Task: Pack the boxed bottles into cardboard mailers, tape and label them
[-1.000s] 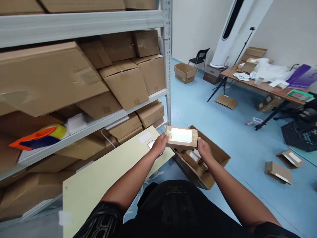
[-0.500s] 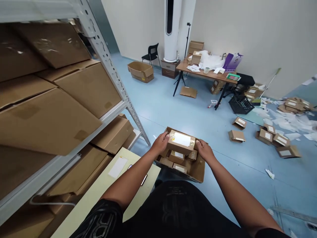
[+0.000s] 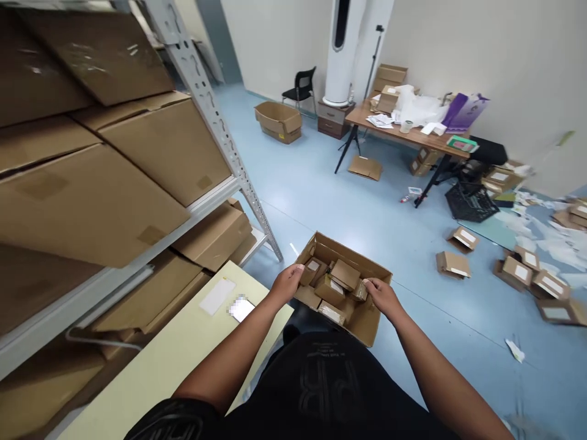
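A large open carton (image 3: pixel 372 321) stands below me, holding several small cardboard boxes. One small brown box (image 3: pixel 345 275) lies uppermost and slightly askew on the others. My left hand (image 3: pixel 288 283) is over the carton's left side, its thumb near a box with a white label (image 3: pixel 313 265). My right hand (image 3: pixel 382 297) reaches over the right side, thumb and fingertips close to a taped box (image 3: pixel 360 290). Both hands look loosely open with no box between them, though some fingers are partly hidden.
At left, a metal shelf (image 3: pixel 215 116) carries large cartons. A pale yellow table (image 3: pixel 183 348) holds a phone (image 3: pixel 241 309) and a white sheet (image 3: pixel 217 296). Small boxes (image 3: pixel 454 264) and paper scraps litter the floor at right. A cluttered desk (image 3: pixel 413 135) stands farther back.
The white-labelled box that was held between my hands is let go, and a box now lies in the carton. My hands are farther apart. The view has shifted left.
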`<state>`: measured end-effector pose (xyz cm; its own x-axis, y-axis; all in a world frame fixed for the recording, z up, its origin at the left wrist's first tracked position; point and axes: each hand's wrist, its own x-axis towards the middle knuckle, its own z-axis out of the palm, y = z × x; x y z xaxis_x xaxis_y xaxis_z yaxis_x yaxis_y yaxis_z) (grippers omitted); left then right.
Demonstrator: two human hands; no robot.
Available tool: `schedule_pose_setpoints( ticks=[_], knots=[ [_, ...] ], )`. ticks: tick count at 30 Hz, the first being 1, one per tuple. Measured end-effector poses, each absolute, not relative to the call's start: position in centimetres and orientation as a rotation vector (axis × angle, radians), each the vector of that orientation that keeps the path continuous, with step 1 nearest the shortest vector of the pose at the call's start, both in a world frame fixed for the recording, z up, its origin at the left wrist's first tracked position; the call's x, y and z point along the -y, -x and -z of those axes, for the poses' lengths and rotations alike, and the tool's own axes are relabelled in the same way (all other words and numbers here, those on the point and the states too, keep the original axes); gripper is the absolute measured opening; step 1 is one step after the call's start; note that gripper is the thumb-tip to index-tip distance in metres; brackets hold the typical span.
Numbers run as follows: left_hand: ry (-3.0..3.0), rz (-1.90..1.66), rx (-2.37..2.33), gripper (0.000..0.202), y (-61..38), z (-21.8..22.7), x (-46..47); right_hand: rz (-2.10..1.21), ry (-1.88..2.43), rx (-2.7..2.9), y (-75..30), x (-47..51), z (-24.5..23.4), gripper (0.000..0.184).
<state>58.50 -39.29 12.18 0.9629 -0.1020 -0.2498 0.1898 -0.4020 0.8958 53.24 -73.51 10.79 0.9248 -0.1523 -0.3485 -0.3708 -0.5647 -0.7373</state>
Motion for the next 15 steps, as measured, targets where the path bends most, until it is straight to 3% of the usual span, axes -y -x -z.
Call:
schedule_pose_setpoints(
  ticks=[8,15],
  knots=[
    [-1.960,0.086,-0.439,0.054,-49.5,-14.4,42.2,-0.400,1.991,-0.133,-58.6,75.3,-8.8,0.059],
    [-1.900,-0.198,-0.819,0.048,-37.8,-16.8,41.2,-0.562,1.926,0.254,-59.1,69.0,-9.7,0.062]
  ],
)
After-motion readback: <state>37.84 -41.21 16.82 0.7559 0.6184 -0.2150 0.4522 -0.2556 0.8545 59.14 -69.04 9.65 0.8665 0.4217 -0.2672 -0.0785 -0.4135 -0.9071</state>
